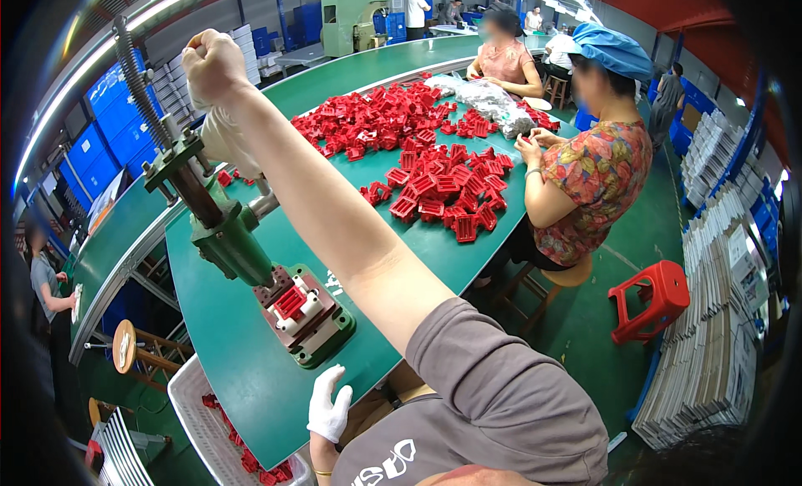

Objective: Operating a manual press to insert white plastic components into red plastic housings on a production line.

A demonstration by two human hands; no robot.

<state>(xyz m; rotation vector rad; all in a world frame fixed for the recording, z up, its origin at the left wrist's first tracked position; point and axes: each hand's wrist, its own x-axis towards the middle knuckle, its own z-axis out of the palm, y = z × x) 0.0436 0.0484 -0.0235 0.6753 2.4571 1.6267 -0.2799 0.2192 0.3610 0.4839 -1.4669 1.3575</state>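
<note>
Grey sleeve fronts green workshop table bearing parts.

Factory workshop | green bench press | heaped red parts

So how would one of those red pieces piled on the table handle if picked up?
The red pieces look like moulded plastic, so probably light and stiff. Slotted and heaped at odd angles, they might snag on one another.
</note>
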